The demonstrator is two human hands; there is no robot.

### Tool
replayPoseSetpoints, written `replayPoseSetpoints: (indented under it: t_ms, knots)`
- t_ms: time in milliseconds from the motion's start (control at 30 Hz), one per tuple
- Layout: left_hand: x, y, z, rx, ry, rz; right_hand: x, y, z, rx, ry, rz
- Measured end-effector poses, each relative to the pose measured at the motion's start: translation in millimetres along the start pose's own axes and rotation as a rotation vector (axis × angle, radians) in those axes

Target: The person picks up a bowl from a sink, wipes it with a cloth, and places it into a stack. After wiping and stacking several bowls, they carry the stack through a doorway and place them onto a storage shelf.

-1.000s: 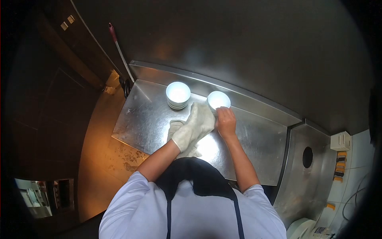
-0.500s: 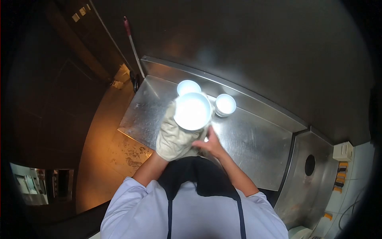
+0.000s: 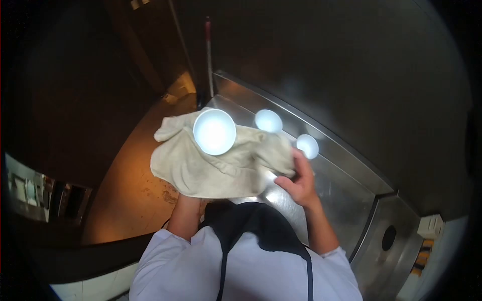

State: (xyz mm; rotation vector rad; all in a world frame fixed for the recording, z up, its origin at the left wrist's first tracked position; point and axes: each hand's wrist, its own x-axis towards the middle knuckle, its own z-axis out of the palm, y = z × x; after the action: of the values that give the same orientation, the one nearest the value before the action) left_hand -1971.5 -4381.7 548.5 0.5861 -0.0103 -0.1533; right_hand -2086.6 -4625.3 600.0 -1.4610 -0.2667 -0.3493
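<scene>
My left hand is hidden beneath a beige cloth (image 3: pixel 201 170), with only its forearm (image 3: pixel 185 215) showing below. A white bowl (image 3: pixel 215 132) rests on the draped cloth, held up from underneath by that hand; its inside is washed out by glare. At the cloth's right end, my right hand (image 3: pixel 299 183) has its fingers against a bunched, blurred part, the thumb apart. Behind the cloth, a second white bowl (image 3: pixel 268 121) stands on the steel counter (image 3: pixel 331 188). Farther right is a white bowl stack (image 3: pixel 307 146), partly covered by the right fingers.
A raised steel ledge (image 3: pixel 296 123) runs along the counter's back, against a dark wall. A red-handled rod (image 3: pixel 209 50) leans at the far left corner. To the right lies a steel surface with a round dark hole (image 3: pixel 388 238). Brown floor (image 3: pixel 125 200) shows at left.
The cloth, bunched around the bowl before, is now spread wide. The held bowl has shifted left, and my right hand has moved right and up to the cloth's end. The view has turned.
</scene>
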Motion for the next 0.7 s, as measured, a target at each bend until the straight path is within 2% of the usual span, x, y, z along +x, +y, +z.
replayPoseSetpoints:
  t_ms: [67, 100, 133, 233, 267, 300, 367, 433, 467, 500, 533, 567, 600, 667, 700]
  knots:
    - [-8.3, -21.7, 1.2, 0.028, -0.045, -0.121, 38.6, -3.7, 5.3, -0.674, -0.288, -0.425]
    - [-15.2, -30.9, 3.1, 0.043, -0.074, -0.168, 58.4, -6.6, 20.4, -0.831, -0.363, -0.588]
    - [-28.7, -29.4, 16.6, 0.271, -0.285, -0.062, 73.5, -2.2, 29.5, -0.907, -0.433, -0.652]
    - [-33.6, -46.8, 7.2, 0.564, -0.214, -0.037, 64.7, 42.6, 47.4, -1.061, -0.297, -0.392]
    - [-32.8, -48.1, 3.4, 0.781, -0.198, 0.013, 61.1, 50.5, 59.1, -0.97, -0.163, -0.317]
    - [-31.8, -49.5, -0.4, 0.999, -0.175, 0.059, 55.6, 50.5, 61.5, -0.915, -0.206, -0.085]
    - [-28.5, -40.2, -12.2, 1.339, -0.216, 0.091, 60.2, 59.0, 60.2, -0.423, -0.249, 0.061]
    - [-33.2, -30.9, -6.3, 1.668, -0.446, 0.191, 56.9, 64.3, 53.7, 0.227, -0.26, 0.367]
    - [-34.3, -24.7, 5.9, 1.826, -0.573, 0.248, 55.1, 59.6, 51.0, 0.21, -0.23, 0.325]
    - [-28.0, -38.7, -13.3, 1.111, -0.468, -0.151, 55.2, 54.4, 49.7, 0.073, -0.181, 0.227]
    - [-22.6, -46.2, -16.9, 0.381, -0.21, -0.406, 53.6, 50.1, 47.7, -0.065, -0.134, 0.13]
    - [-28.1, -51.0, -20.8, 0.621, -0.294, -0.216, 53.2, 47.7, 44.9, -0.203, -0.092, 0.029]
    - [-35.1, -56.6, -23.8, 0.859, -0.37, -0.017, 50.2, 58.2, 38.3, -0.584, -0.015, -0.094]
    - [-32.8, -48.6, -6.7, 1.262, -0.565, 0.429, 49.4, 61.9, 40.4, -0.846, 0.016, -0.301]
    - [-31.2, -44.5, 2.1, 1.427, -0.592, 0.691, 46.3, 63.3, 43.4, -0.977, 0.04, -0.4]
